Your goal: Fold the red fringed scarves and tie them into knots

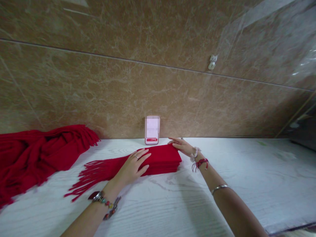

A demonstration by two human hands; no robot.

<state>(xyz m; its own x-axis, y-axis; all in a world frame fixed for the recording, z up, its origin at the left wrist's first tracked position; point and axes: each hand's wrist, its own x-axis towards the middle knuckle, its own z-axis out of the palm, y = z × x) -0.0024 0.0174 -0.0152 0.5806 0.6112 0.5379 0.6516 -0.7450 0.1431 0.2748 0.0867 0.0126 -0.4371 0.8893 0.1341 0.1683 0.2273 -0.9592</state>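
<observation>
A red fringed scarf (161, 158) lies folded into a thick, layered rectangle on the white wood-grain table (160, 207). Its tassels (90, 176) spread out to the left. My left hand (132, 168) rests flat on the scarf's left part, fingers stretched and slightly spread. At the far right corner of the fold, my right hand (182, 146) touches the scarf's edge with its fingers extended; some of its fingertips are hard to make out. Neither hand grips the cloth.
Another red scarf (46, 151) lies loosely heaped at the left. A phone (152, 130) with a lit screen leans upright against the brown marbled wall (111, 98), just behind the fold. A small white cat-shaped hook (212, 62) is on the wall. Something dark (303, 128) stands at the far right.
</observation>
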